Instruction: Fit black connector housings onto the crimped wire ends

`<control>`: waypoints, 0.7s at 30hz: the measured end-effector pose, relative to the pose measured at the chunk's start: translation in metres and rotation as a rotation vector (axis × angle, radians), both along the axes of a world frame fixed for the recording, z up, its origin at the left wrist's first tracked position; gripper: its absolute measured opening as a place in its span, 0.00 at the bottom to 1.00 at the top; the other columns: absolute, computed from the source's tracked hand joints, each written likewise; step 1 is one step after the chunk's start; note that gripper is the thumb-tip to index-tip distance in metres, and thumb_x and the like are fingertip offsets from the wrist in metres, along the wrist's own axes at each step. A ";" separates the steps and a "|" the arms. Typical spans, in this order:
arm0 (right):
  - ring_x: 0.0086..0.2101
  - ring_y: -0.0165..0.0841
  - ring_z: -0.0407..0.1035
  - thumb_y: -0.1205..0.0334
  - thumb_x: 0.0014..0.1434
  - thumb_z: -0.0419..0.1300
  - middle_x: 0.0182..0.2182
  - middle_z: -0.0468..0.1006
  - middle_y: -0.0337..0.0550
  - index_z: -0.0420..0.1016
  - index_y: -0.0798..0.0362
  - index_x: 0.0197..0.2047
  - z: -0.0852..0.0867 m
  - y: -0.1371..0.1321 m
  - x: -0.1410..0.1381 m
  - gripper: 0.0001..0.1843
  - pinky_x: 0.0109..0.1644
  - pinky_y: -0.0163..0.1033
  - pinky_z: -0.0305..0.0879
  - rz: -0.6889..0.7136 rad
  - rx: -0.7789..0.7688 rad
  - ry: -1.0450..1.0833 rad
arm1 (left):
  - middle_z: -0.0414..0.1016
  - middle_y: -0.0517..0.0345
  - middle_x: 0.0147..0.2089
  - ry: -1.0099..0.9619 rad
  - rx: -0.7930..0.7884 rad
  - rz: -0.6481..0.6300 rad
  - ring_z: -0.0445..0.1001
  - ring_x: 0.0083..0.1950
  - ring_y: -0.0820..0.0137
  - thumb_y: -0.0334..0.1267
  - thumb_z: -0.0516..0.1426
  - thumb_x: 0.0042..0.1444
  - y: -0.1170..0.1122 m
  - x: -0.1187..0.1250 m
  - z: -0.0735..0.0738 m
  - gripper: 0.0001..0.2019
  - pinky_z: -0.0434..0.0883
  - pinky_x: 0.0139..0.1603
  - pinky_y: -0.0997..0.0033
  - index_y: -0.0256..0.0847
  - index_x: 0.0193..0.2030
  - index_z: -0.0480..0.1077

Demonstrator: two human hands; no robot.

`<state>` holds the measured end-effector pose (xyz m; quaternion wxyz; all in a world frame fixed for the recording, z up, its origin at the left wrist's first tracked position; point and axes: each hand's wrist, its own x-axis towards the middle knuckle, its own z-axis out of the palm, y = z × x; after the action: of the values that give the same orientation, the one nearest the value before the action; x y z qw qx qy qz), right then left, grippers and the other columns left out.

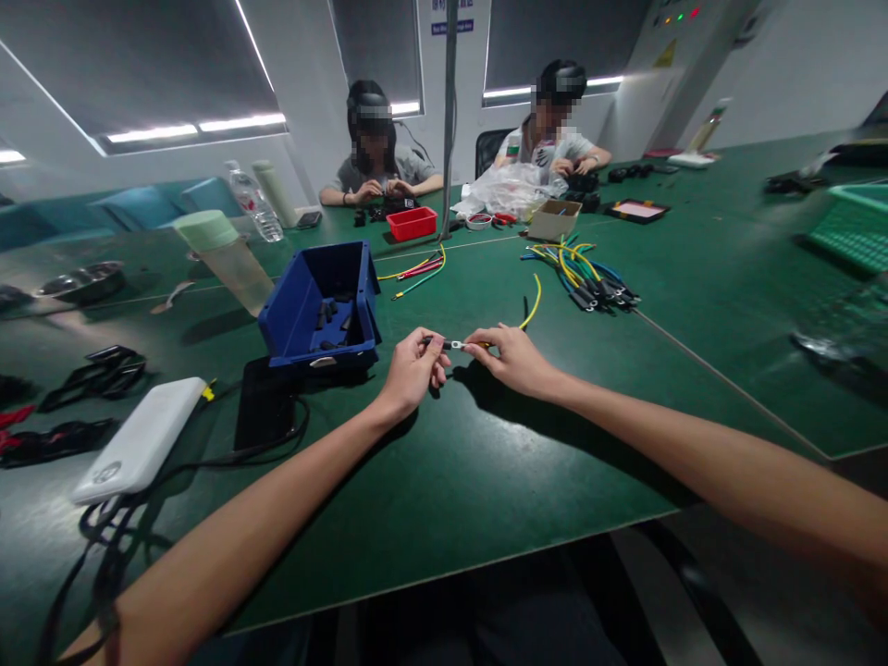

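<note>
My left hand (414,368) is closed in a pinch on a small black piece at the metal terminal (456,345) of a yellow wire (533,305). My right hand (511,356) is closed too, gripping the wire just behind that terminal. The wire curves away up and to the right over the green table (450,481). A blue bin (320,305) with small black parts stands just left of my hands. A bundle of yellow, blue and green wires with black ends (586,277) lies beyond my right hand.
A white power bank (142,437) with a black cable and a black pad (264,407) lie at the left. Two other people sit at the far side, with a red tray (412,222), a cardboard box (553,219) and plastic bags. A green basket (857,222) stands at the right.
</note>
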<state>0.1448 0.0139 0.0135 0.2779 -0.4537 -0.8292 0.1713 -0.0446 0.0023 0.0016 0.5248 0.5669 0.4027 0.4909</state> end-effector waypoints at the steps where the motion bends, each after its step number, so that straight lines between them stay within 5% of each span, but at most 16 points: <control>1: 0.35 0.36 0.74 0.56 0.65 0.54 0.32 0.82 0.41 0.79 0.49 0.42 0.000 -0.001 0.000 0.13 0.62 0.59 0.50 0.005 0.006 -0.005 | 0.72 0.62 0.25 0.007 -0.005 -0.003 0.68 0.17 0.78 0.52 0.57 0.58 0.000 0.000 0.000 0.17 0.63 0.17 0.80 0.38 0.37 0.63; 21: 0.35 0.34 0.74 0.60 0.64 0.55 0.33 0.81 0.43 0.80 0.51 0.39 -0.003 0.001 0.000 0.11 0.63 0.60 0.50 0.040 0.133 -0.133 | 0.78 0.53 0.34 0.180 0.085 -0.019 0.71 0.22 0.78 0.47 0.58 0.58 -0.004 0.000 0.001 0.14 0.65 0.19 0.80 0.36 0.37 0.68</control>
<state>0.1451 0.0148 0.0109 0.2481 -0.4278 -0.8644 0.0911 -0.0448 -0.0014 0.0022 0.4668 0.6343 0.4215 0.4496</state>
